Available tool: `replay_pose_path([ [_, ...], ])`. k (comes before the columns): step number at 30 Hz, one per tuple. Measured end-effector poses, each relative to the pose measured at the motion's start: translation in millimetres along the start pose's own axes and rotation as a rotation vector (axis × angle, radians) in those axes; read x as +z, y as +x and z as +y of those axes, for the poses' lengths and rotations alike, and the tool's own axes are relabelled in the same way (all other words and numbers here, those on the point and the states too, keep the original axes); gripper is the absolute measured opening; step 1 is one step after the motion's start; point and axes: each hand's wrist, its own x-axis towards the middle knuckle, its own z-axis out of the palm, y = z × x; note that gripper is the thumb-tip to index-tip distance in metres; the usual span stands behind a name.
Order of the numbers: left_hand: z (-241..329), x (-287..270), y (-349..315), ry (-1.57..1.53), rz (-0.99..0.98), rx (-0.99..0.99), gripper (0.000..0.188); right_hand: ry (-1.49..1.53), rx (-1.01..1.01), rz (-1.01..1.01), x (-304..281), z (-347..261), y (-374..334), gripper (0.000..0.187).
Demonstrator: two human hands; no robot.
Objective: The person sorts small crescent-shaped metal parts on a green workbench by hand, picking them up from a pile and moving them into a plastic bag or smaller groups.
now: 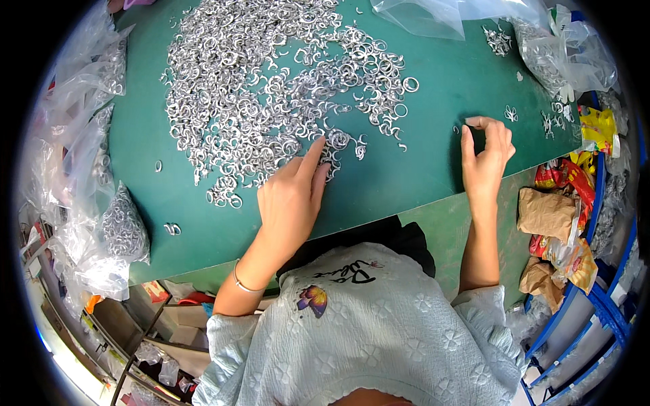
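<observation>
A big heap of small silvery metal rings (230,88) spreads over the green table (399,183). My left hand (291,203) reaches to the heap's near right edge, index finger stretched out onto the rings, thumb apart from it. No ring shows gripped in it, though its other fingers are partly hidden. To the right, away from the heap, my right hand (489,159) hovers over the table with thumb and index curved toward each other, a slight gap between their tips. Nothing shows between them. Just left of these tips is a single small ring (456,129).
Clear plastic bags (125,227) of rings line the left edge; another bag (545,61) lies at the far right. Small groups of rings (511,114) sit near the right edge. Blue shelving (596,203) with brown paper bags (550,213) stands beyond the table, right.
</observation>
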Motion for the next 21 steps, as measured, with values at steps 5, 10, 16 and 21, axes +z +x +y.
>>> replay_pose_path([
  [5, -8, 5, -1, 0.104, -0.004, 0.019, 0.029, 0.255, -0.298, -0.15, 9, -36, 5, 0.034],
  [10, -4, 0, 3, 0.094, 0.04, 0.003, 0.029, 0.228, -0.496, -0.458, 19, -61, -5, 0.052],
  [16, 8, 15, -16, 0.008, -0.037, 0.124, 0.034, 0.203, -0.44, -0.504, 2, -42, -17, 0.057],
  [21, 9, 16, 2, 0.044, 0.009, 0.043, 0.038, 0.228, -0.413, -0.496, 9, -58, -15, 0.058],
])
